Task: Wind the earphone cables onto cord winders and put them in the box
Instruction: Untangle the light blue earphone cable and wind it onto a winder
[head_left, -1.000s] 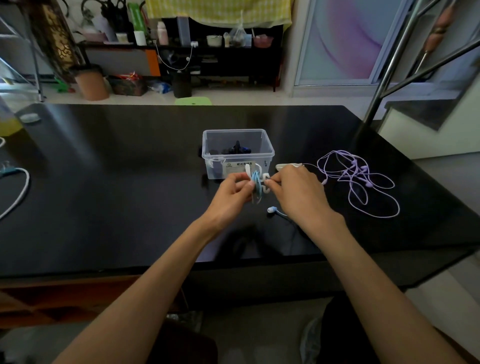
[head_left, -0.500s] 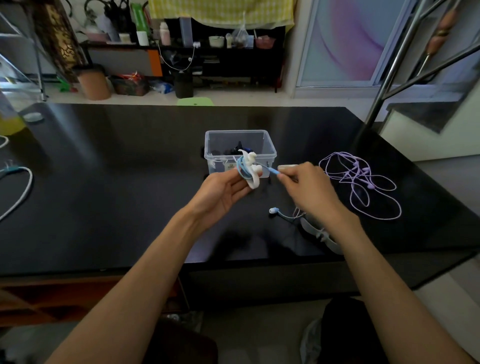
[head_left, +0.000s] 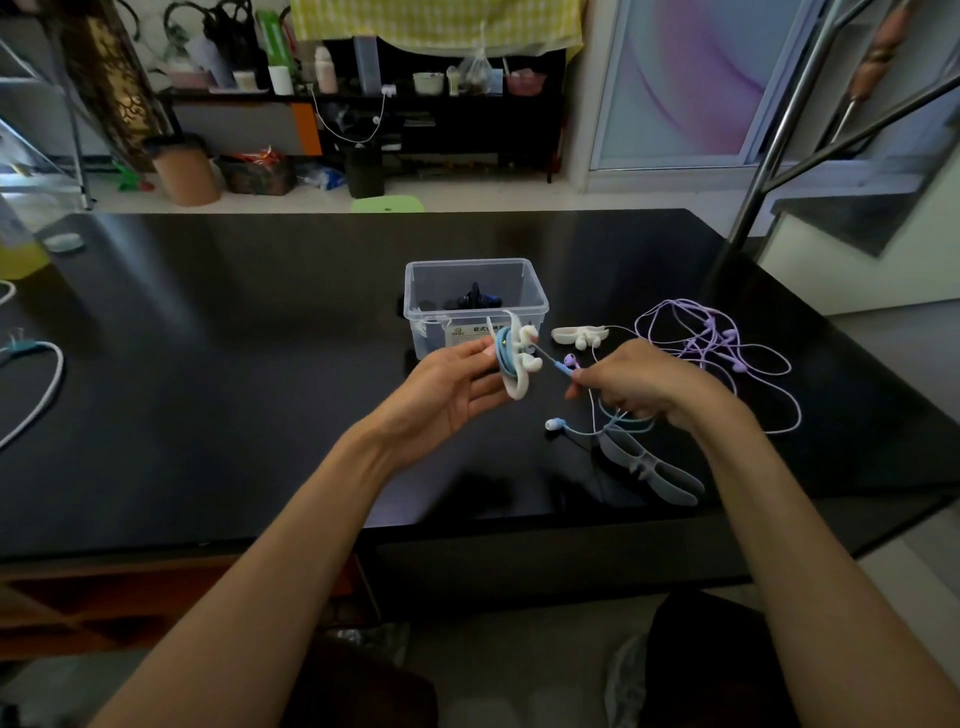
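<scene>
left hand (head_left: 447, 395) holding white winder (head_left: 517, 358), right hand (head_left: 644, 384) pinching blue cable (head_left: 558, 366)

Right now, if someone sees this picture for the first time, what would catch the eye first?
Probably the white cord winder wrapped with blue cable, held by the left hand in front of the clear box at the table's centre. The right hand pinches the blue cable's free end beside it. To the right, a tangle of purple earphones lies loose on the black table.

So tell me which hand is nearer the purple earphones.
Right. The right hand sits just beside the purple earphones; the left hand, holding the winder, is farther off, past the right hand.
</scene>
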